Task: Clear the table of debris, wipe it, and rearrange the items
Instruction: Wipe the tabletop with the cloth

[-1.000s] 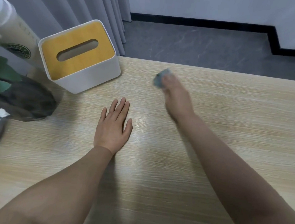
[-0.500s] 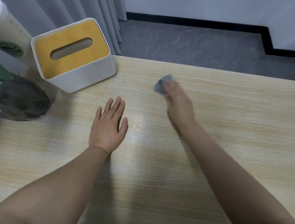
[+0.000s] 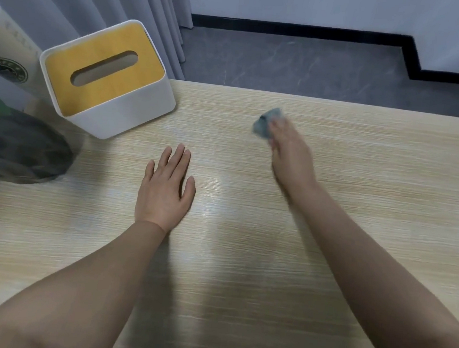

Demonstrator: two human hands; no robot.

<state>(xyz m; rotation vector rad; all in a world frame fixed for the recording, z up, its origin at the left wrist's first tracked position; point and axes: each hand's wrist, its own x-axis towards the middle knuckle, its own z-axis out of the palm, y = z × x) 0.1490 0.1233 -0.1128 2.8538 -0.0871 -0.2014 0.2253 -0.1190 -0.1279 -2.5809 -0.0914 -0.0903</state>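
Fingers (image 3: 277,133) of the right hand (image 3: 290,158) pinch a small grey-blue cloth (image 3: 266,123) against the bench (image 3: 373,185), blurred, toward its far middle. The left hand (image 3: 165,190) lies flat on the wood, fingers straight and slightly spread, holding nothing. Far left stands a white tissue box (image 3: 106,79) with a yellow top, beside a dark round pot (image 3: 21,149) and a pale cup (image 3: 7,54).

Small grey-blue cloth (image 3: 268,123) bunched up on the light wood table (image 3: 359,184)
Was blurry, sat toward the far edge, well right of the white tissue box (image 3: 112,82) with its yellow top.
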